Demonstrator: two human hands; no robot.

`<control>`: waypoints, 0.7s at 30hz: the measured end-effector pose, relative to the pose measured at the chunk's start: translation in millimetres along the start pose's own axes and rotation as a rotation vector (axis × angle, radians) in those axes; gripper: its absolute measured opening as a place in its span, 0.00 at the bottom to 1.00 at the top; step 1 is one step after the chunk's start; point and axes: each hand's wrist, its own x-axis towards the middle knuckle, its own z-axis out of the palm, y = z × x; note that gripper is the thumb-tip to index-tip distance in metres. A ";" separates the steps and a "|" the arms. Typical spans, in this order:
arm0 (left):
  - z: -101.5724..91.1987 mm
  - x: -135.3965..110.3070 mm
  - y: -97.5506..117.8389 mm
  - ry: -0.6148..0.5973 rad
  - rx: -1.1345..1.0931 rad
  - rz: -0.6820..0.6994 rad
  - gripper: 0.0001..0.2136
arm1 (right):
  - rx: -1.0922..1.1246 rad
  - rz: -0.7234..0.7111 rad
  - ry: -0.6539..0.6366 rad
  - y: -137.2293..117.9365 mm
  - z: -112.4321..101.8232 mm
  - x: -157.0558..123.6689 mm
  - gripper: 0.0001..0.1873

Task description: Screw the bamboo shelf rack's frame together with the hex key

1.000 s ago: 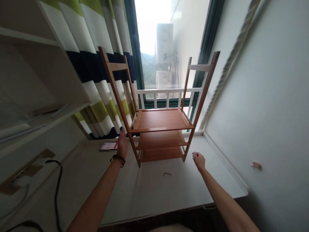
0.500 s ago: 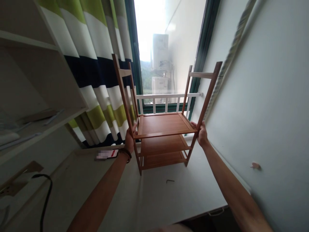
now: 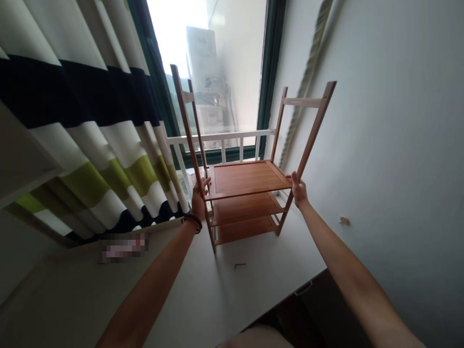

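Observation:
A brown wooden rack (image 3: 245,178) with three shelves and tall side posts stands on a white desk (image 3: 203,290) by the window. My left hand (image 3: 199,199), with a dark band on the wrist, is closed around the rack's front left post at the top shelf. My right hand (image 3: 298,190) grips the front right post at the same height. A small dark hex key (image 3: 239,265) lies on the desk in front of the rack.
A striped curtain (image 3: 83,145) hangs at the left and a white wall (image 3: 380,145) runs along the right. A white railing (image 3: 224,137) crosses the window behind the rack. A blurred-out flat item (image 3: 123,246) lies on the desk at left. The desk's front edge is near me.
A second ago both hands were low beside the rack. They rose and closed on its front posts. The view has since swung to the right, and the shelving at left has left the picture.

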 end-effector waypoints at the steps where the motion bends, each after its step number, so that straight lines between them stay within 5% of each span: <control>1: 8.4 1.3 -1.9 0.000 -0.021 -0.022 0.26 | -0.040 -0.003 0.045 2.6 -4.6 1.8 0.33; 6: 40.9 1.2 -9.7 0.007 -0.067 -0.115 0.24 | -0.179 0.056 0.221 16.6 -23.9 8.1 0.31; 12: 63.0 -0.7 -20.6 0.080 -0.026 -0.005 0.23 | -0.277 0.180 0.324 25.7 -28.1 18.7 0.34; 18: 58.2 -7.8 -39.1 0.100 0.034 0.127 0.22 | -0.308 0.186 0.307 36.7 -22.2 9.2 0.34; 21: 48.8 -21.1 -57.1 0.090 0.062 0.049 0.21 | -0.316 0.165 0.256 52.4 -26.8 -8.6 0.33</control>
